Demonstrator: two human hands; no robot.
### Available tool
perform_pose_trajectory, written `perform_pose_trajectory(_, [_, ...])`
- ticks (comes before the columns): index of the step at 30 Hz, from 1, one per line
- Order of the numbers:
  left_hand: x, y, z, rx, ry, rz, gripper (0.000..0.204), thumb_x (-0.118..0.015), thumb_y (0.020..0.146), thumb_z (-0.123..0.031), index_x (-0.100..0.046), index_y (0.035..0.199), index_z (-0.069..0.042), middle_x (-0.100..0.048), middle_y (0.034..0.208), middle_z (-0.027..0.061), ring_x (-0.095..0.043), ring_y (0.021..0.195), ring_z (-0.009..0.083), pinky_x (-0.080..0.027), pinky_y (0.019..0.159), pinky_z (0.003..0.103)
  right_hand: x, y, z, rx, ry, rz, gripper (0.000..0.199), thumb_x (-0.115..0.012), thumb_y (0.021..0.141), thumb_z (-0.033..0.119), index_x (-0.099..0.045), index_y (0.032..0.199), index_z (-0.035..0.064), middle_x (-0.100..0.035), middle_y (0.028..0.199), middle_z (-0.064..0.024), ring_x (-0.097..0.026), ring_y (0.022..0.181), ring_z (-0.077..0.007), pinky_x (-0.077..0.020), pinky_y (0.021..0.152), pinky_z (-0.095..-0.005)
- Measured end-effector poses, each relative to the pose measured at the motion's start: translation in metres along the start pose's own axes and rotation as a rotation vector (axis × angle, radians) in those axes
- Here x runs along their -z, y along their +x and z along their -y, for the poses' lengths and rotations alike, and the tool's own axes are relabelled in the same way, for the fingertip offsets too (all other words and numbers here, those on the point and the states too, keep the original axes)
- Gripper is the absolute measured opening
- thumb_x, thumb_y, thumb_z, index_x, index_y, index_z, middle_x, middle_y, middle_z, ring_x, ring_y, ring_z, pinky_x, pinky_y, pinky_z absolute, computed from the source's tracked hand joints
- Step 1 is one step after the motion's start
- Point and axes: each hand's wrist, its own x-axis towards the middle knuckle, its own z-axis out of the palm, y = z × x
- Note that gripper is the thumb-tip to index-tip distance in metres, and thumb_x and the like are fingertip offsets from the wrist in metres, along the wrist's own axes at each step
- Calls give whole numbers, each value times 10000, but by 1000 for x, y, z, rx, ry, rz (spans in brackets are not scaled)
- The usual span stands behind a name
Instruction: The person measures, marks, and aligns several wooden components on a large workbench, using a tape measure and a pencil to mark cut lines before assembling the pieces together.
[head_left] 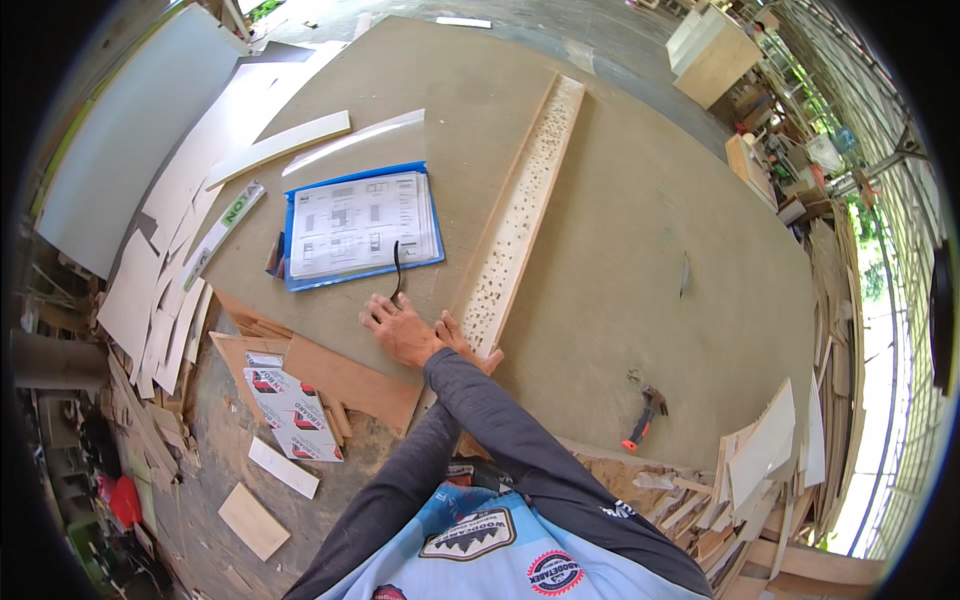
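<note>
Right hand [400,330] — flat on plywood [620,270]

A blue folder [362,225] of white printed sheets lay on the bench. Left of it was a narrow white-green label strip [225,228]. A white-red printed wrapper [292,412] lay on the floor.

One blue folder [362,225], one hammer [646,414], one perforated strip [520,210], two white slats [280,146].

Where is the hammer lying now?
In the head view, the hammer lies on the big board, to the person's right, near its front edge.
</note>
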Motion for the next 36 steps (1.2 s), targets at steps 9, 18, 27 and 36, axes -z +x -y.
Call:
perform_pose_trajectory(9, [19,-5,-18,-148,195,-16,1060,-719,755,-588,-299,1476,67,-471,1250,193,-427,1199,348,-326,1025,492,38,-323,-68,-1103,-499,-538,465,-608,949,318,-541,1313,38,-462,1417,-239,-396,1346,-415,-268,1145,-584])
perform_pose_trajectory(18, [-14,121,-12,-326,30,11,665,-642,886,-463,-501,1316,24,-498,1227,240,-433,1212,397,-355,1009,523,54,-476,-39,-1868,-377,-279,541,-634,943,340,-491,1349,12,-553,1251,-201,-544,1158,-361,-446,955,-493])
perform_pose_trajectory(27, [-41,196,-21,-476,75,147,847,-644,879,-561,-375,1443,10,-245,1513,327,-137,1472,450,-115,1171,557,104,-379,-7,-1435,1450,-1452,278,-692,916,170,-535,1114,55,-601,868,-45,-596,691,-156,-494,620,-328])
perform_pose_trajectory(36, [-36,196,-29,-431,27,240,934,-651,862,-621,-351,1491,1,-141,1583,323,10,1520,435,4,1211,558,80,-223,30,-1354,1230,-474,306,-642,988,303,-564,1087,24,-588,657,-29,-590,516,-219,-481,504,-307])
